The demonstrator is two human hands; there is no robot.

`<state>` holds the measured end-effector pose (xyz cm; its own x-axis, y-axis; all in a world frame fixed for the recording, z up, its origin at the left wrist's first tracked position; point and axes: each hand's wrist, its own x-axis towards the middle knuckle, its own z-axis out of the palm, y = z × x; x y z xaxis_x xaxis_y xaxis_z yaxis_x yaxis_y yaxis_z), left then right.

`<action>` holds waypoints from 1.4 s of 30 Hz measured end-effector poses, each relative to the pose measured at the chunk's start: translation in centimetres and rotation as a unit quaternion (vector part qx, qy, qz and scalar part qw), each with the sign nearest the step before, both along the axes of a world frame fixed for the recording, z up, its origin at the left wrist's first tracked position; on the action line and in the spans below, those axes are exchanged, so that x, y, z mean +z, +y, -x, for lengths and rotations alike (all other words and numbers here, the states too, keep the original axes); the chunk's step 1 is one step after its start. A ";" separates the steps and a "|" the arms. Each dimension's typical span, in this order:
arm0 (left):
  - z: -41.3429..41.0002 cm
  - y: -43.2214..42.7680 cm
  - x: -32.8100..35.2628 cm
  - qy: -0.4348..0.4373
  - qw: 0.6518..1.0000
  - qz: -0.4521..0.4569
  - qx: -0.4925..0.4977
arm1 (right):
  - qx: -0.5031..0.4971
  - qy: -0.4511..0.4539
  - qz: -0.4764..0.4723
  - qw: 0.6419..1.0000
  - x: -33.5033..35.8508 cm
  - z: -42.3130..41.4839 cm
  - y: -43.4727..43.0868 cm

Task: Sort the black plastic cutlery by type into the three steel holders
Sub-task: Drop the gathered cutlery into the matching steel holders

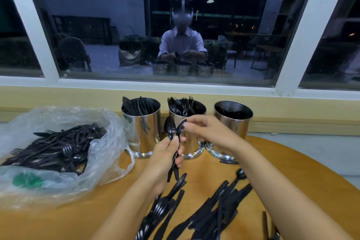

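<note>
Left hand [167,154] grips a bunch of black plastic cutlery [169,129]; right hand [207,131] pinches one piece [180,127], best drawn straight out.

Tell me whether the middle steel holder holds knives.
No, forks stick up out of the middle holder; knives fill the left holder.

We cannot tell what lies in the right holder [233,117]; its inside is too dark. The left hand [165,155] and right hand [208,131] hide much of the middle holder [192,150]. The left grip covers the handles of the cutlery [169,128] it holds, so we cannot count them. The loose pile [214,210] on the bench [204,170] runs off the bottom edge, and the bag [109,122] off the left. A green shape [27,180] under it is blurred.
</note>
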<state>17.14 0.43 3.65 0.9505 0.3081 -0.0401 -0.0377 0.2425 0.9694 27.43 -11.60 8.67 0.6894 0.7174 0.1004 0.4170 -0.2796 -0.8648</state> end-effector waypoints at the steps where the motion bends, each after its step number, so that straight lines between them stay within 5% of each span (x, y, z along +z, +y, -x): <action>1: 0.2 -0.5 0.0 -0.003 1.000 -0.006 -0.010 | -0.003 0.033 -0.037 0.999 -0.4 0.8 -0.3; 7: 2.0 -2.0 -0.1 -0.023 0.991 -0.029 -0.130 | -0.059 0.075 -0.142 0.985 -1.5 2.3 -2.2; 16: 2.3 -3.6 -0.4 0.028 0.977 -0.098 -0.188 | 0.002 -0.053 -0.015 0.998 -1.5 3.3 -4.5; 22: -0.3 -4.6 -1.5 0.061 0.956 -0.282 -0.052 | -0.164 -0.205 -0.018 0.965 -1.1 -0.8 -6.5; 30: -9.7 -5.9 2.0 -0.081 0.890 -0.446 0.056 | -0.347 -0.398 -0.069 0.846 4.6 -9.3 -10.7; 36: -16.5 -5.8 1.8 -0.104 0.840 -0.529 0.068 | -0.319 -0.409 0.018 0.855 2.3 -12.1 -10.3; 42: -18.9 -5.7 2.3 -0.181 0.827 -0.523 0.102 | -0.244 -0.372 0.161 0.881 -2.1 -13.4 -9.2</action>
